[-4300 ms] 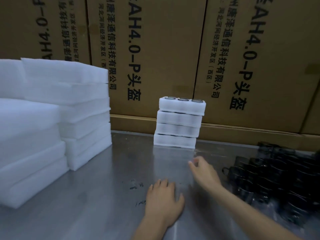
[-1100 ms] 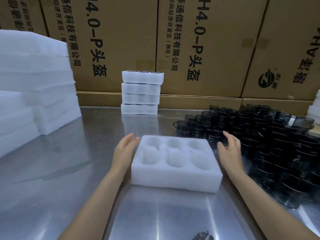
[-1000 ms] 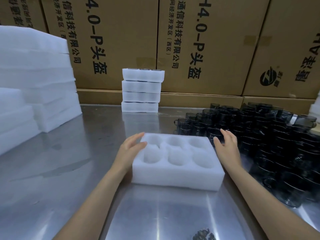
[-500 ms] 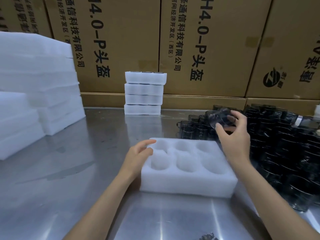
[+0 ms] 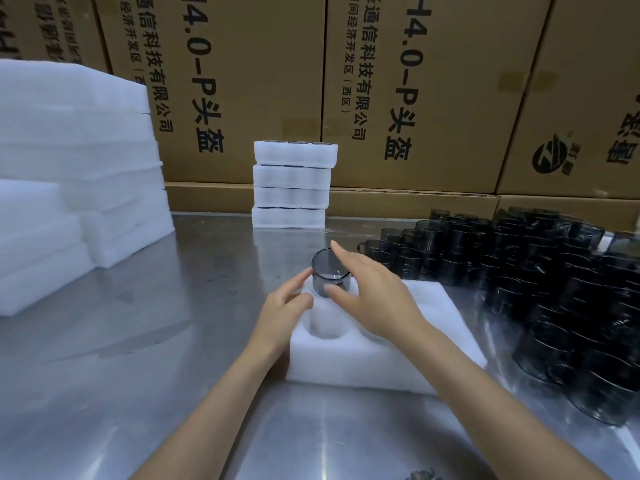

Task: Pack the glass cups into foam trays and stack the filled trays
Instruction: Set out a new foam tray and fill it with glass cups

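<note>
A white foam tray (image 5: 363, 368) with round pockets lies on the steel table in front of me. A smoky dark glass cup (image 5: 325, 275) stands upright in its far left pocket, partly sunk in. My right hand (image 5: 374, 299) reaches over the tray and pinches the cup between thumb and fingers. My left hand (image 5: 284, 313) rests with relaxed fingers on the tray's left far corner, its fingertips next to the cup. The right hand and arm hide the tray's middle pockets. Several filled trays (image 5: 292, 185) stand stacked at the back.
A big crowd of dark glass cups (image 5: 554, 289) covers the table's right side, close to the tray. Tall stacks of white foam (image 5: 76, 168) stand at the left. Printed cardboard boxes (image 5: 242, 81) wall off the back. Bare steel table (image 5: 138, 358) lies at front left.
My right hand has carried a cup from the pile on the right across to the tray's far left pocket. My left hand has stayed at the tray's left edge.
</note>
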Demonstrator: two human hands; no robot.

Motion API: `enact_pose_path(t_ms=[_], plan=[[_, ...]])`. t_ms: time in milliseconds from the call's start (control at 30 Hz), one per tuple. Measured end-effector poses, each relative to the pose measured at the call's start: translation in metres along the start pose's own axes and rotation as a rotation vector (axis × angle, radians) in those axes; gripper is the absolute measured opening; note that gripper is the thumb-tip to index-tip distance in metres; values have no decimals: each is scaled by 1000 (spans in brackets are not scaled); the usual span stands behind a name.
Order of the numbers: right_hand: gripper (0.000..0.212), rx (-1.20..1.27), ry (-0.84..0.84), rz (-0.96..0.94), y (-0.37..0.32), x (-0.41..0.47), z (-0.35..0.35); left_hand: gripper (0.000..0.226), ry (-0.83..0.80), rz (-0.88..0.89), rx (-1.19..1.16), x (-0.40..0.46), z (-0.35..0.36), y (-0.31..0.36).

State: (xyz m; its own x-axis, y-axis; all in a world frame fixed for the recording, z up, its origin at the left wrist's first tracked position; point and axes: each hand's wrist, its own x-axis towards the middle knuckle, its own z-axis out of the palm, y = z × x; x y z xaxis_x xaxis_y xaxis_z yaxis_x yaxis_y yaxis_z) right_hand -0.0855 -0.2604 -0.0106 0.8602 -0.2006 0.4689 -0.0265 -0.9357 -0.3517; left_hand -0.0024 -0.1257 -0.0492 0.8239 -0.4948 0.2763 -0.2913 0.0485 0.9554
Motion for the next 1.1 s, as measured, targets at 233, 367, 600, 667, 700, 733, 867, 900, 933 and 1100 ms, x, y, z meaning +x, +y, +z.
enact_pose_path(t_ms=[233, 367, 600, 667, 700, 733, 867, 900, 933, 1100], plan=[[64, -2, -131, 25, 2, 3, 0, 54, 17, -9, 11, 1, -1, -1], [64, 47, -185, 27, 3, 1, 1, 52, -18, -4, 30, 1, -2, -1], [60, 23, -154, -26, -1, -4, -2, 53, -108, 245, 297, -3, -13, 12], [58, 4, -181, -43, -3, -5, -2, 56, -168, 336, 462, -5, -15, 15], [58, -1, -195, -41, -3, -6, -1, 57, -200, 369, 554, -6, -15, 15], [57, -5, -207, -36, -4, -6, -1, 58, -226, 386, 627, -7, -16, 15], [53, -49, -299, 15, -4, -2, 0, 63, -284, 305, 717, -5, -16, 13], [53, -62, -341, 31, -4, -1, 1, 64, -299, 271, 731, -4, -16, 14], [53, -75, -379, 41, -4, 0, 2, 66, -314, 246, 754, -4, -16, 14], [55, -140, -473, 53, -2, 4, 3, 69, -347, 216, 831, -6, -16, 16]])
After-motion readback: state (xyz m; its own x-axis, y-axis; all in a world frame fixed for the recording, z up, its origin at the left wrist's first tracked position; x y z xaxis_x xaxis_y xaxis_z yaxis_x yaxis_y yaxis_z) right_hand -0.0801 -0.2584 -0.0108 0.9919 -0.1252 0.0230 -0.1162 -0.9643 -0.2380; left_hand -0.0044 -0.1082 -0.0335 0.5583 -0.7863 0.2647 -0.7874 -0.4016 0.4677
